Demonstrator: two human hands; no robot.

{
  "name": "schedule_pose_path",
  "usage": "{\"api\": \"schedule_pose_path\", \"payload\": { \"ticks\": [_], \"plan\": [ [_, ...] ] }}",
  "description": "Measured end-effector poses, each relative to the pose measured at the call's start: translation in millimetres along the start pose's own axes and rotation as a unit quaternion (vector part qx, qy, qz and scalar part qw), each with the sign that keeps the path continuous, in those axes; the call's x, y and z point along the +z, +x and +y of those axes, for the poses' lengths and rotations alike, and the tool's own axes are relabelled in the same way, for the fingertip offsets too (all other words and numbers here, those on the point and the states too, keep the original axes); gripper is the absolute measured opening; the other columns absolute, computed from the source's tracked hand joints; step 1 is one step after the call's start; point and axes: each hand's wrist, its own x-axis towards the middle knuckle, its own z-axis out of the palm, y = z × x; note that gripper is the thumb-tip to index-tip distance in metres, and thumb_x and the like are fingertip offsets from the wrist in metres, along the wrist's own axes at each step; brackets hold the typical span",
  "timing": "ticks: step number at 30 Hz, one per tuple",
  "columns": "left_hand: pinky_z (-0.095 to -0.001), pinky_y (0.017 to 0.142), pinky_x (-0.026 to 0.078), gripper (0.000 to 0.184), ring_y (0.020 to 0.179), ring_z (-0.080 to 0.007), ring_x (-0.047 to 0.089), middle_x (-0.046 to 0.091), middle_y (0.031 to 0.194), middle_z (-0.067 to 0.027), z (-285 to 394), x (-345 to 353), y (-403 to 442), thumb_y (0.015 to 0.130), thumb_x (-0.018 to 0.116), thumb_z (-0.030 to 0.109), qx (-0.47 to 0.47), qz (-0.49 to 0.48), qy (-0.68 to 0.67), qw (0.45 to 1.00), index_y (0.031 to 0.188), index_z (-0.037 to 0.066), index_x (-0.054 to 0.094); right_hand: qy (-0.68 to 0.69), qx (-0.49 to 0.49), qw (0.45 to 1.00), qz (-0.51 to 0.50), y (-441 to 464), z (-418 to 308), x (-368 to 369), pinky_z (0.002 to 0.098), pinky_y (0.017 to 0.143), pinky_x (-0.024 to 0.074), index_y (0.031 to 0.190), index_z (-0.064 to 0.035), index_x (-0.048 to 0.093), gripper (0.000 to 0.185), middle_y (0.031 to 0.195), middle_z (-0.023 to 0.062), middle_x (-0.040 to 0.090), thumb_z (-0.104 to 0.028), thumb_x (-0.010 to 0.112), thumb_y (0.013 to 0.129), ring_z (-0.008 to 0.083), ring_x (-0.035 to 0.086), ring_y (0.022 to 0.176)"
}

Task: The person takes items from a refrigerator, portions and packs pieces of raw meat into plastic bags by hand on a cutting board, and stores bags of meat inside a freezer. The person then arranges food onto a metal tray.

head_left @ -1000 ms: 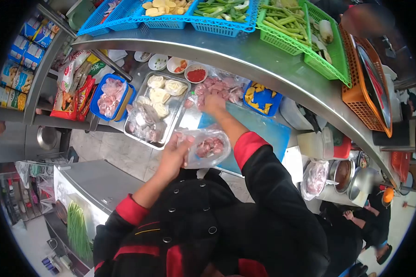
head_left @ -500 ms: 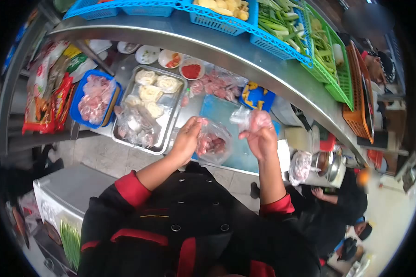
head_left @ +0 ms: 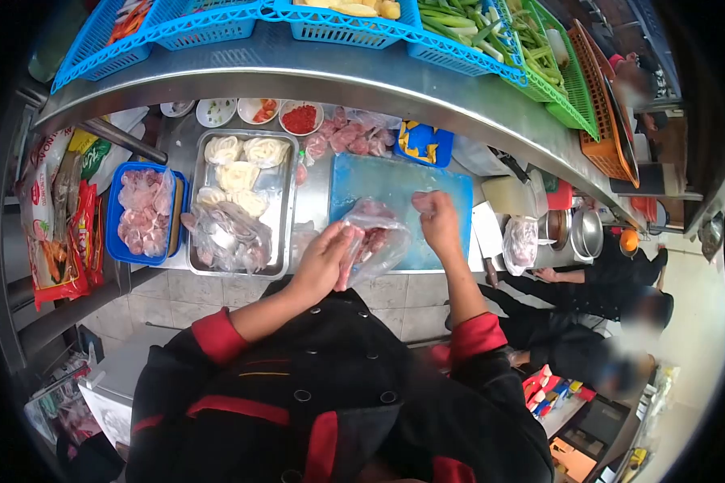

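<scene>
My left hand (head_left: 325,262) is closed on the edge of a clear plastic bag (head_left: 384,256) with pieces of raw meat inside, held over the near edge of a blue cutting board (head_left: 415,185). Right of the bag, my right hand (head_left: 441,221) pinches a piece of raw meat (head_left: 421,201) above the board. Behind the board lies a pile of raw meat (head_left: 354,137) on plastic. A metal tray (head_left: 280,213) to the left holds pale noodle nests (head_left: 239,175) and a plastic bag of meat (head_left: 232,241).
A blue tub (head_left: 143,213) of bagged meat stands at the left. Small bowls, one with red paste (head_left: 300,119), line the back. A cleaver (head_left: 486,233) lies right of the board. An overhead steel shelf (head_left: 242,71) carries vegetable baskets. Two people are at the right.
My right hand reached into the meat pile, then came back with plastic and meat near it; now it holds a piece beside the bag. My left hand still holds the bag. The view has shifted.
</scene>
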Motion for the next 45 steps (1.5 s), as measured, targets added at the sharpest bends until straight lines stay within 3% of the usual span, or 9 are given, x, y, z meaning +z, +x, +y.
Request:
{"api": "schedule_pose_path", "payload": {
  "ticks": [3, 10, 15, 19, 24, 33, 38, 39, 45],
  "plan": [
    [-0.0243, 0.038, 0.035, 0.037, 0.038, -0.0094, 0.041, 0.043, 0.053, 0.0003, 0, 0, -2, 0.107, 0.043, 0.036, 0.004, -0.02, 0.034, 0.999, 0.116, 0.003, 0.058, -0.045, -0.128, 0.991, -0.011, 35, -9, 34, 0.0441, 0.087, 0.0513, 0.109, -0.0064, 0.065, 0.035, 0.11, 0.0183, 0.064, -0.004, 0.068, 0.074, 0.036, 0.063, 0.102],
    [-0.0234, 0.041, 0.036, 0.042, 0.04, -0.0075, 0.04, 0.042, 0.055, 0.0012, 0, -6, -4, 0.106, 0.044, 0.04, -0.013, -0.001, 0.072, 0.997, 0.118, 0.002, 0.058, -0.16, 0.022, 0.986, -0.041, 136, -30, 160, 0.0462, 0.082, 0.0536, 0.128, -0.0196, 0.063, 0.055, 0.11, 0.0215, 0.066, -0.046, 0.071, 0.08, 0.0385, 0.062, 0.11],
    [-0.0235, 0.041, 0.037, 0.042, 0.041, -0.0079, 0.043, 0.044, 0.055, 0.0005, 0, -18, -12, 0.106, 0.044, 0.041, -0.002, 0.035, 0.053, 0.998, 0.116, 0.003, 0.059, -0.129, -0.027, 0.989, -0.065, 140, -3, 141, 0.0426, 0.085, 0.0552, 0.11, -0.008, 0.064, 0.04, 0.11, 0.0187, 0.065, -0.031, 0.075, 0.079, 0.0323, 0.063, 0.105],
    [-0.0242, 0.042, 0.041, 0.04, 0.043, -0.0097, 0.048, 0.05, 0.057, -0.0013, -8, -19, -9, 0.106, 0.045, 0.04, 0.028, 0.019, -0.028, 0.999, 0.116, 0.004, 0.058, 0.574, 0.26, 0.767, -0.121, 84, -33, 39, 0.0381, 0.077, 0.0574, 0.095, -0.0076, 0.058, 0.008, 0.096, 0.0101, 0.065, -0.011, 0.062, 0.089, 0.0219, 0.063, 0.095],
    [-0.025, 0.045, 0.045, 0.037, 0.046, -0.0107, 0.052, 0.053, 0.059, -0.0029, -6, -14, 4, 0.107, 0.044, 0.038, 0.054, 0.009, -0.027, 0.998, 0.118, 0.004, 0.056, 0.655, 0.183, 0.731, -0.062, 5, -79, -66, 0.0404, 0.075, 0.0589, 0.092, -0.0085, 0.053, 0.009, 0.104, 0.0144, 0.064, -0.001, 0.053, 0.087, 0.0265, 0.065, 0.09],
    [-0.0251, 0.038, 0.037, 0.036, 0.041, -0.009, 0.046, 0.05, 0.056, -0.002, 3, 19, 7, 0.107, 0.043, 0.037, 0.01, 0.003, -0.042, 0.999, 0.122, 0.006, 0.056, 0.547, 0.089, 0.83, -0.073, -32, -143, -50, 0.0365, 0.087, 0.0554, 0.083, -0.0086, 0.037, 0.024, 0.108, 0.0148, 0.059, 0.008, 0.054, 0.089, 0.0193, 0.063, 0.093],
    [-0.0224, 0.034, 0.027, 0.031, 0.037, -0.0064, 0.033, 0.041, 0.053, 0.0027, 13, 24, 4, 0.108, 0.042, 0.032, 0.0, 0.086, -0.111, 0.99, 0.125, 0.01, 0.056, 0.284, -0.002, 0.91, -0.301, -17, -137, -31, 0.0334, 0.084, 0.0528, 0.104, -0.0005, 0.06, 0.015, 0.109, 0.0145, 0.063, -0.008, 0.063, 0.092, 0.0231, 0.066, 0.101],
    [-0.0219, 0.035, 0.025, 0.029, 0.037, -0.0053, 0.03, 0.038, 0.053, 0.0035, 13, 20, 0, 0.108, 0.041, 0.031, 0.009, 0.083, -0.096, 0.992, 0.124, 0.012, 0.056, 0.249, -0.132, 0.94, -0.19, -13, -126, -24, 0.0326, 0.085, 0.0512, 0.107, 0.0, 0.067, 0.021, 0.11, 0.0147, 0.066, -0.014, 0.067, 0.091, 0.0212, 0.066, 0.104],
    [-0.0226, 0.035, 0.025, 0.03, 0.037, -0.0053, 0.03, 0.037, 0.052, 0.0038, 6, 19, -7, 0.105, 0.05, 0.03, 0.004, 0.122, -0.069, 0.99, 0.128, 0.011, 0.053, -0.042, 0.031, 0.994, -0.098, 126, -35, 73, 0.044, 0.073, 0.0564, 0.112, -0.0044, 0.067, 0.028, 0.106, 0.0217, 0.068, -0.023, 0.056, 0.093, 0.0364, 0.07, 0.092]
  ]
}}
